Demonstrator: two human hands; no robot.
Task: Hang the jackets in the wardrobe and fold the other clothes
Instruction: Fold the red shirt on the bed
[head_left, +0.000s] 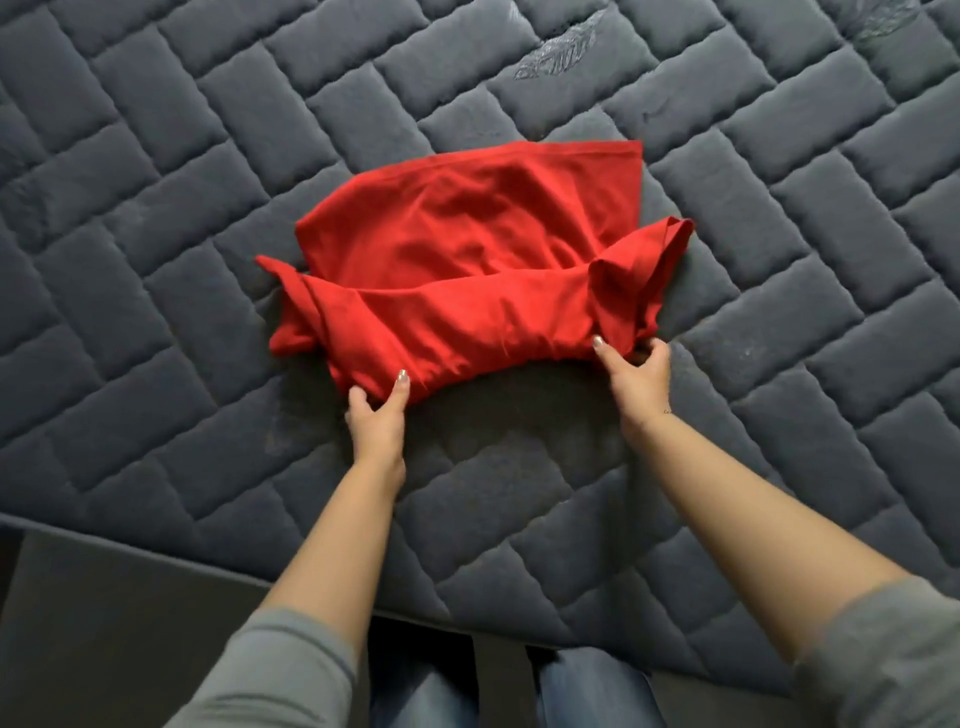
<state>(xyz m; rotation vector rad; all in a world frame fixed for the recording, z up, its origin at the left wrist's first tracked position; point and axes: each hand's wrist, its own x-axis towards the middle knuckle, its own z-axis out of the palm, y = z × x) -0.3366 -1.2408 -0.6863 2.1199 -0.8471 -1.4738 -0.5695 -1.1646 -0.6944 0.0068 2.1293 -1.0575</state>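
Note:
A red garment (467, 260) lies partly folded on the dark quilted mattress (156, 208), its near part doubled back over the rest. My left hand (376, 410) pinches the near left corner of the fold between thumb and fingers. My right hand (636, 371) pinches the near right corner in the same way. A loose sleeve sticks out at each side of the garment. No jacket or wardrobe is in view.
The mattress fills most of the view, and its near edge (208, 561) runs across the bottom. Below that edge I see my jeans-clad legs (421, 691) and a dark floor.

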